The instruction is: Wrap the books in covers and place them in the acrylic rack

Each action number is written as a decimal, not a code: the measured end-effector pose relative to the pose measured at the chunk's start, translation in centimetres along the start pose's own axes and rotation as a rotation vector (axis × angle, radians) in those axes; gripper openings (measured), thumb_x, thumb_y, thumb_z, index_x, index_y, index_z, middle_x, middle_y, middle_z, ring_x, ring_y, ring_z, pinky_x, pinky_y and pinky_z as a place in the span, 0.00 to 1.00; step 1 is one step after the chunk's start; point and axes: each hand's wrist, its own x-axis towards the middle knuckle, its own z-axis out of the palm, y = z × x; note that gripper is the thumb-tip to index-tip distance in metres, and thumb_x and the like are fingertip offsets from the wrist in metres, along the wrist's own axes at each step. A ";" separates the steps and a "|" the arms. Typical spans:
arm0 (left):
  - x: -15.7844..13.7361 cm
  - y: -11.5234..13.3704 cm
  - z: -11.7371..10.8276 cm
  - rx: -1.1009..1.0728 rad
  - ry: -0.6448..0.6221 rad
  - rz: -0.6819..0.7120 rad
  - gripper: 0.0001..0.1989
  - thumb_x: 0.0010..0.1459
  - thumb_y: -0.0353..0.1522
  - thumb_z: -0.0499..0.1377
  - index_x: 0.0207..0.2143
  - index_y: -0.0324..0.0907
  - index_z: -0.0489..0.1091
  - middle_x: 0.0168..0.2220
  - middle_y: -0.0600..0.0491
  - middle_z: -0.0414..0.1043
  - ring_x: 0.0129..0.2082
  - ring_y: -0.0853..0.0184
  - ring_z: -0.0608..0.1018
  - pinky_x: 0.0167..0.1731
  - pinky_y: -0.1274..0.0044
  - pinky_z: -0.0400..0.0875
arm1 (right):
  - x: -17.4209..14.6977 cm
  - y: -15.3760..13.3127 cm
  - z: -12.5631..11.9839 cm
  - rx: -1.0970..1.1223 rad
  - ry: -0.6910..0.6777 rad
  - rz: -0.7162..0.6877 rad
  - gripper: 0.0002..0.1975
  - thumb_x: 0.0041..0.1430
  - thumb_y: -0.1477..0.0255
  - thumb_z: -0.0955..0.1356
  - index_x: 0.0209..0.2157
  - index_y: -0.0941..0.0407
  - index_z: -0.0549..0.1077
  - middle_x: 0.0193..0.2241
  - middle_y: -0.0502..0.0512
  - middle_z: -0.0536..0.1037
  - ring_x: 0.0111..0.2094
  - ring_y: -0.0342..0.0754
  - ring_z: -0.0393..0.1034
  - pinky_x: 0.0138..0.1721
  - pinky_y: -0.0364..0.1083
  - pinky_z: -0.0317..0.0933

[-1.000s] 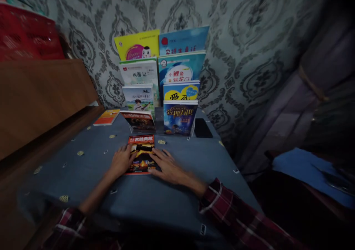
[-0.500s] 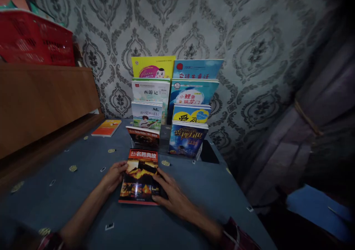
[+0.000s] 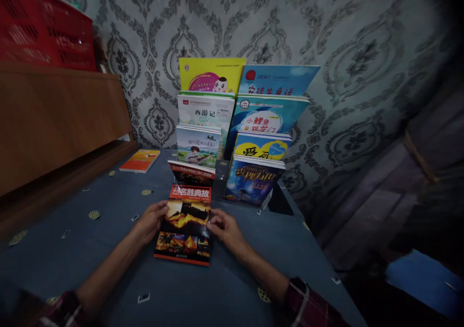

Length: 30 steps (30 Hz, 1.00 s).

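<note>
A dark paperback book point(image 3: 184, 228) with an orange-red title band and small pictures along its lower part lies between my two hands, cover up. My left hand point(image 3: 150, 223) grips its left edge, thumb on the cover. On the opposite edge, my right hand point(image 3: 228, 232) pinches the book between thumb and fingers. Just behind its top edge stands a brown-covered book point(image 3: 192, 174) at the front left of a tiered display stand. Beside that, a dark blue book point(image 3: 250, 182) leans at the front right of the stand.
Taller books rise behind in tiers, among them a yellow book point(image 3: 213, 73) and a light blue book point(image 3: 279, 78). An orange book point(image 3: 140, 161) lies flat at the left. Further left, a red basket point(image 3: 47, 32) sits on a wooden cabinet point(image 3: 61, 114). A curtain point(image 3: 384, 196) hangs at the right.
My right hand has moved from lying over the book's cover to holding its right edge. My left hand stays on the left edge. The view has shifted slightly closer to the stand.
</note>
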 end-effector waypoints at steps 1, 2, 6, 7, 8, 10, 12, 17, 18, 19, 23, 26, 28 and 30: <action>0.1 0.3 0.1 0.006 -0.007 0.024 0.09 0.53 0.25 0.66 0.39 0.37 0.74 0.34 0.49 0.82 0.33 0.64 0.84 0.38 0.76 0.78 | 0.2 -0.2 0.1 0.012 0.009 -0.010 0.26 0.48 0.56 0.75 0.46 0.54 0.71 0.24 0.45 0.72 0.25 0.45 0.67 0.28 0.44 0.60; 0.3 0.6 0.2 0.011 -0.015 0.046 0.10 0.52 0.26 0.66 0.39 0.38 0.74 0.34 0.49 0.82 0.34 0.64 0.84 0.38 0.76 0.78 | 0.5 -0.4 0.2 0.020 0.015 -0.020 0.26 0.48 0.56 0.75 0.45 0.54 0.71 0.24 0.44 0.71 0.25 0.45 0.66 0.28 0.44 0.59; 1.2 1.7 0.6 0.017 -0.014 0.095 0.13 0.48 0.29 0.69 0.38 0.38 0.74 0.32 0.51 0.81 0.32 0.64 0.83 0.36 0.77 0.76 | 1.6 -1.0 0.4 0.039 0.045 -0.054 0.23 0.47 0.57 0.75 0.41 0.54 0.72 0.22 0.43 0.69 0.23 0.43 0.63 0.25 0.42 0.54; 1.5 1.8 0.8 0.014 -0.005 0.105 0.14 0.46 0.30 0.69 0.37 0.38 0.74 0.32 0.51 0.81 0.32 0.64 0.82 0.35 0.77 0.76 | 1.9 -1.1 0.4 0.043 0.058 -0.062 0.23 0.47 0.57 0.75 0.41 0.54 0.72 0.22 0.43 0.69 0.23 0.42 0.62 0.25 0.42 0.53; 1.8 2.0 0.9 0.010 0.002 0.119 0.15 0.45 0.30 0.70 0.37 0.38 0.74 0.32 0.51 0.81 0.31 0.64 0.82 0.35 0.77 0.76 | 2.1 -1.3 0.3 0.047 0.073 -0.071 0.22 0.47 0.58 0.75 0.41 0.55 0.72 0.22 0.43 0.69 0.23 0.42 0.62 0.24 0.42 0.52; 2.4 2.2 1.2 0.009 0.004 0.157 0.16 0.43 0.32 0.70 0.37 0.38 0.74 0.32 0.51 0.81 0.31 0.64 0.82 0.35 0.77 0.76 | 2.6 -1.6 0.2 0.047 0.091 -0.082 0.21 0.48 0.60 0.74 0.42 0.55 0.72 0.22 0.43 0.69 0.22 0.41 0.61 0.24 0.41 0.51; 3.0 2.3 1.4 0.025 0.005 0.202 0.16 0.43 0.32 0.70 0.36 0.39 0.75 0.32 0.52 0.80 0.31 0.66 0.81 0.34 0.78 0.75 | 3.0 -2.0 -0.1 0.034 0.104 -0.099 0.20 0.48 0.61 0.74 0.42 0.55 0.73 0.23 0.43 0.69 0.22 0.41 0.60 0.23 0.41 0.51; 4.6 3.4 2.2 0.061 0.014 0.286 0.14 0.43 0.32 0.69 0.35 0.40 0.75 0.25 0.56 0.76 0.25 0.70 0.77 0.28 0.81 0.71 | 4.7 -2.8 -0.6 -0.069 0.163 -0.202 0.18 0.51 0.63 0.71 0.43 0.55 0.74 0.24 0.44 0.70 0.24 0.43 0.64 0.27 0.43 0.58; 4.9 3.6 2.3 0.066 0.011 0.298 0.14 0.43 0.32 0.68 0.34 0.41 0.74 0.24 0.57 0.75 0.24 0.70 0.76 0.27 0.81 0.71 | 5.1 -2.9 -0.7 -0.105 0.181 -0.230 0.17 0.51 0.64 0.71 0.43 0.55 0.74 0.24 0.45 0.71 0.25 0.44 0.66 0.28 0.43 0.60; 5.2 3.9 2.4 0.074 0.008 0.309 0.13 0.43 0.33 0.68 0.34 0.41 0.74 0.23 0.58 0.74 0.24 0.70 0.75 0.26 0.81 0.70 | 5.6 -3.0 -0.8 -0.139 0.202 -0.256 0.17 0.51 0.65 0.70 0.43 0.55 0.75 0.24 0.45 0.71 0.26 0.44 0.67 0.30 0.44 0.62; 6.2 4.7 2.9 0.119 0.004 0.346 0.16 0.42 0.34 0.67 0.36 0.41 0.72 0.26 0.57 0.76 0.24 0.69 0.76 0.25 0.81 0.70 | 7.3 -3.1 -1.0 -0.205 0.278 -0.303 0.16 0.51 0.68 0.69 0.43 0.55 0.76 0.26 0.46 0.74 0.28 0.46 0.70 0.33 0.45 0.64; 7.1 5.1 3.3 0.146 0.001 0.394 0.17 0.44 0.35 0.66 0.39 0.41 0.72 0.28 0.56 0.77 0.26 0.68 0.78 0.25 0.81 0.69 | 8.2 -3.3 -1.1 -0.228 0.329 -0.322 0.18 0.52 0.69 0.68 0.46 0.55 0.76 0.29 0.49 0.75 0.30 0.47 0.70 0.31 0.45 0.63; 7.7 5.3 3.6 0.161 0.002 0.439 0.17 0.45 0.36 0.65 0.39 0.42 0.71 0.29 0.55 0.77 0.27 0.68 0.78 0.26 0.81 0.69 | 8.6 -3.7 -1.1 -0.249 0.362 -0.344 0.19 0.53 0.69 0.68 0.47 0.55 0.76 0.31 0.51 0.76 0.32 0.49 0.71 0.33 0.46 0.64; 8.4 5.8 3.9 0.179 0.006 0.491 0.15 0.47 0.35 0.64 0.39 0.42 0.71 0.29 0.55 0.77 0.28 0.68 0.77 0.29 0.80 0.70 | 8.9 -4.2 -1.1 -0.294 0.409 -0.382 0.19 0.54 0.70 0.67 0.49 0.55 0.76 0.32 0.52 0.77 0.33 0.50 0.71 0.35 0.47 0.65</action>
